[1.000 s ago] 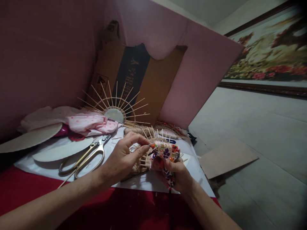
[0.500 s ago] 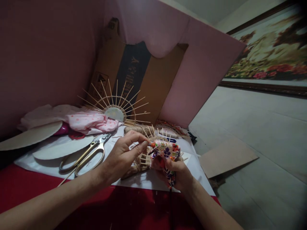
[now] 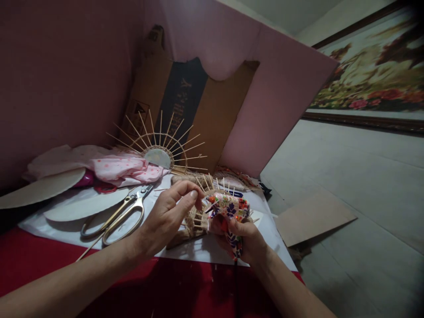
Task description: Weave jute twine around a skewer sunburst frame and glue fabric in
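Observation:
My right hand (image 3: pixel 247 236) is wrapped round the handle of a hot glue gun (image 3: pixel 230 206) covered in a floral pattern. The gun's orange nozzle end (image 3: pixel 211 199) points left. Just left of it is my left hand (image 3: pixel 175 207), its fingers curled and the thumb close against them; whatever lies between them, if anything, is hidden. Behind and below the gun, a woven twine piece with thin sticks (image 3: pixel 197 219) lies partly covered by both hands. A pair of gold-handled scissors (image 3: pixel 124 212) rests to the left of my left hand.
A half-round frame of radiating sticks (image 3: pixel 157 143) leans against a cardboard sheet (image 3: pixel 218 115). Pink dotted cloth (image 3: pixel 124 170), white oval boards (image 3: pixel 86 207) and a twine roll (image 3: pixel 182 179) lie around. White sheeting covers part of the red tabletop (image 3: pixel 185 282). A dark cord hangs below the gun.
My left thumb and fingertips have drawn back slightly left from the glue gun's nozzle. My right hand and the gun have barely moved.

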`<state>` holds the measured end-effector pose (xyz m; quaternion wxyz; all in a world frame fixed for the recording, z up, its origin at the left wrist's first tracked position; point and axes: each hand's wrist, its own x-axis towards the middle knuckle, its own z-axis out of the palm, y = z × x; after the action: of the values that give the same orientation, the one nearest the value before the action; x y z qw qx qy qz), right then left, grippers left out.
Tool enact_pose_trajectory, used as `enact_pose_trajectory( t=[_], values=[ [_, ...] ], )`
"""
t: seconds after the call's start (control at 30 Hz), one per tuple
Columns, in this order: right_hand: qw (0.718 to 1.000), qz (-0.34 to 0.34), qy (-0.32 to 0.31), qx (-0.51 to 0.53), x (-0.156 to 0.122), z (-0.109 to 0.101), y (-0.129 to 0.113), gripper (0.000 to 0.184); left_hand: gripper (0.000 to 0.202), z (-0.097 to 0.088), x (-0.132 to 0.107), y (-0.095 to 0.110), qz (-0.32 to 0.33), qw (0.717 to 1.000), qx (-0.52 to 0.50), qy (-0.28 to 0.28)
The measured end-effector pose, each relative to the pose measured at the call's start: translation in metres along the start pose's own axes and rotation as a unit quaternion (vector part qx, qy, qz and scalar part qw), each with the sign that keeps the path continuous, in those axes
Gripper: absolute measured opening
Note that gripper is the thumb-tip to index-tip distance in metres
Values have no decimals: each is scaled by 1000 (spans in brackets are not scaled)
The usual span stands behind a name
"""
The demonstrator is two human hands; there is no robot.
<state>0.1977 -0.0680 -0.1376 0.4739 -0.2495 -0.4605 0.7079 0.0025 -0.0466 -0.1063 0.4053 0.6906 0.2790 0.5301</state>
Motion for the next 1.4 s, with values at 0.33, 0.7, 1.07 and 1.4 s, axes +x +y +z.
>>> enact_pose_trajectory(
  t=[0.33, 0.7, 1.07, 1.4],
  values=[
    [1000, -2, 11, -12, -1, -2, 1, 32, 40, 0, 3, -6, -33, 997, -28, -56],
    [1000, -15, -6, -13, 1, -1, -5, 32, 15, -3, 4, -9, -43, 999, -14, -1],
    [1000, -20, 7, 2, -1, 0, -3, 31, 31, -10, 9, -2, 33, 981, 108, 155],
    [1000, -5, 2, -3, -1, -2, -1, 33, 10, -24, 26, -15, -55, 956, 181, 225]
  ],
)
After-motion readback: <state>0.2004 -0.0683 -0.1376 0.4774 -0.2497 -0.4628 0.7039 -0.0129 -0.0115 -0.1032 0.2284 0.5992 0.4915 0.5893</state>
